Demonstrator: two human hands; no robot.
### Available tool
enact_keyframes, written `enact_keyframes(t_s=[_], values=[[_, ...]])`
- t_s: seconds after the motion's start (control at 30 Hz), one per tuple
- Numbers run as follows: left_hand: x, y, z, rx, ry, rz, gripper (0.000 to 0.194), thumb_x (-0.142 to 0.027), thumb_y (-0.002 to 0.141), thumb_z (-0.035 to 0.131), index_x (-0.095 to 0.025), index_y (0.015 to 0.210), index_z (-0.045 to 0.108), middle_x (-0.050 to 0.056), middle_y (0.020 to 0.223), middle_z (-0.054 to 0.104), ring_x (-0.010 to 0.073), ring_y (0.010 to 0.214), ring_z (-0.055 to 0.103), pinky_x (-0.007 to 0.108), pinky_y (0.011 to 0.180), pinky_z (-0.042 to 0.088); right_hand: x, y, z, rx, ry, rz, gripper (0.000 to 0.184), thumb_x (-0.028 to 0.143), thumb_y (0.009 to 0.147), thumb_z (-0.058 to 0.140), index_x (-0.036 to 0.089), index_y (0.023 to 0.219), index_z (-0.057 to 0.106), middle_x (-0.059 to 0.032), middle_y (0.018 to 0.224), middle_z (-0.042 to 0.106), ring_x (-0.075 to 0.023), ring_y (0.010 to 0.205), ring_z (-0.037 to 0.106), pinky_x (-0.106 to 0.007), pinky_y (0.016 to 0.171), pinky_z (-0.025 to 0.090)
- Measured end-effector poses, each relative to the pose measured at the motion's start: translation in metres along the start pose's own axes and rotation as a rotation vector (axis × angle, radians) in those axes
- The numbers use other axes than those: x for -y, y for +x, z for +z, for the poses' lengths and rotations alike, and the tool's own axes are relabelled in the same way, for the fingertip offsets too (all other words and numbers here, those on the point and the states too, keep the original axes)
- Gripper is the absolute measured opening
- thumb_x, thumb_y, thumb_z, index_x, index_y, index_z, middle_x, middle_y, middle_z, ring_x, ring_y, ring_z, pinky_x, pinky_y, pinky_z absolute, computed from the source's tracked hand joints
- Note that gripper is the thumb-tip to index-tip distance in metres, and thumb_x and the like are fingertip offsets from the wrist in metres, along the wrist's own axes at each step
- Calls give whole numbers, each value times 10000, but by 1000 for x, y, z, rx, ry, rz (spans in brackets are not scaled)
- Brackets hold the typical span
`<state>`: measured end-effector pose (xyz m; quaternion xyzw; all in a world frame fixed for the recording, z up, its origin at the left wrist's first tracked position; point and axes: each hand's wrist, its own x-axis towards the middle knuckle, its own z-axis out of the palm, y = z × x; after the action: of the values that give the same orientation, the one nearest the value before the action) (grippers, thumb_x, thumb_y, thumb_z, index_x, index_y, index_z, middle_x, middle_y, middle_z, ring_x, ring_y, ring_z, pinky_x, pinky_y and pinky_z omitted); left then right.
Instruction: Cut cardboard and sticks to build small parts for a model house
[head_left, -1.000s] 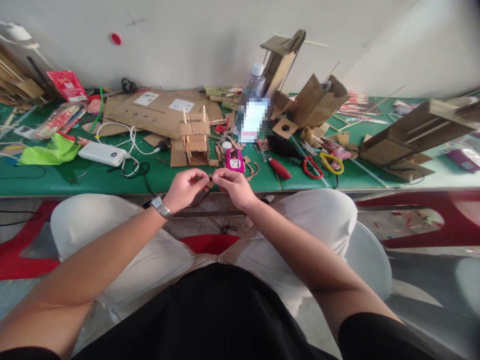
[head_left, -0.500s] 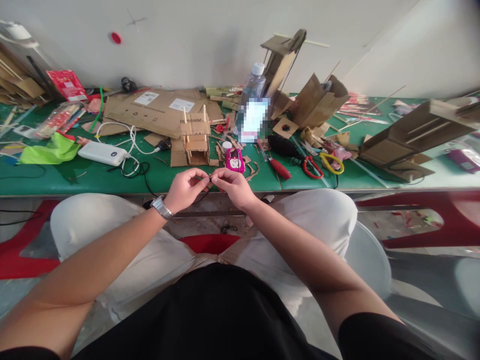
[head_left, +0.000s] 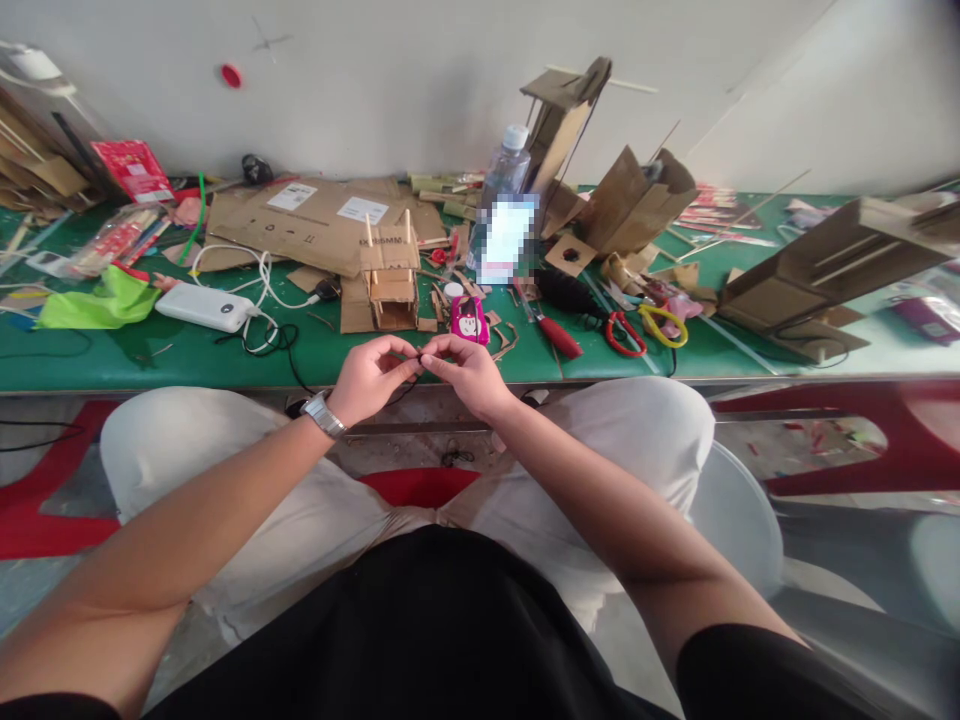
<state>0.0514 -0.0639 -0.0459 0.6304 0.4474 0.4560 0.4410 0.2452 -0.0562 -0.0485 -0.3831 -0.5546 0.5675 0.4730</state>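
My left hand (head_left: 373, 380) and my right hand (head_left: 466, 372) meet fingertip to fingertip just in front of the table edge. Both pinch at something small and dark between them, too small and covered to name. A watch sits on my left wrist. Right behind my hands on the green table (head_left: 187, 360) lies a pink case with a white cartoon figure (head_left: 469, 322). Beside it on the left stands a small cardboard structure (head_left: 391, 275) with wooden sticks poking up. Curved cardboard scraps (head_left: 507, 342) lie to the right of the pink case.
A white power bank (head_left: 202, 306) with cables lies at left, before flat cardboard (head_left: 300, 220). A clear bottle (head_left: 507, 165) stands behind a lit phone (head_left: 507, 240). Rightward are a red-handled tool (head_left: 562, 340), red and yellow scissor handles (head_left: 626, 335) and tall cardboard structures (head_left: 825, 270).
My fingertips have shifted slightly and drawn closer around the small item, so less of it shows. Everything on the table stays as it was.
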Motion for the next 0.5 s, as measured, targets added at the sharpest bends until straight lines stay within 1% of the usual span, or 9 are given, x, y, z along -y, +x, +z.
enact_keyframes(t_s=[0.1, 0.23, 0.3, 0.4, 0.43, 0.5], values=[[2, 0, 0, 2, 0, -2, 438, -560, 800, 857, -166, 938, 726, 77, 887, 782, 203, 717, 764, 303, 665, 628, 0, 1, -2, 7, -29, -31, 368, 505, 784, 866, 201, 926, 715, -28, 910, 700, -173, 858, 653, -325, 824, 522], [3, 0, 0, -2, -2, -12, 445, -554, 786, 866, -160, 943, 730, 80, 887, 782, 207, 715, 764, 307, 664, 627, 4, 1, -6, 12, -227, -174, 236, 422, 881, 785, 190, 913, 762, -68, 1009, 680, -194, 970, 646, -337, 860, 517], [3, 0, 0, -12, 7, -16, 439, -543, 780, 870, -157, 936, 728, 82, 889, 782, 205, 704, 759, 305, 653, 622, 7, -1, -6, 10, -299, -207, 219, 401, 900, 763, 187, 937, 788, -82, 1060, 668, -189, 955, 640, -317, 783, 512], [2, 1, -1, -25, 26, -7, 412, -517, 781, 870, -156, 919, 726, 84, 895, 784, 200, 696, 749, 307, 649, 619, 10, -3, -5, 0, -362, -208, 248, 415, 859, 808, 189, 962, 805, -80, 1074, 662, -150, 810, 605, -278, 614, 448], [2, 1, -1, -26, 28, -3, 402, -511, 787, 865, -156, 915, 726, 85, 895, 784, 199, 698, 748, 309, 655, 621, 11, -3, -4, -8, -377, -210, 244, 411, 850, 818, 188, 950, 807, -77, 1062, 664, -141, 778, 591, -273, 586, 428], [2, 0, -1, -23, 29, -1, 385, -505, 802, 851, -157, 906, 724, 87, 897, 783, 202, 708, 750, 313, 662, 623, 11, -3, -4, -22, -393, -226, 202, 384, 870, 797, 186, 905, 803, -74, 1035, 672, -138, 768, 586, -271, 582, 423]])
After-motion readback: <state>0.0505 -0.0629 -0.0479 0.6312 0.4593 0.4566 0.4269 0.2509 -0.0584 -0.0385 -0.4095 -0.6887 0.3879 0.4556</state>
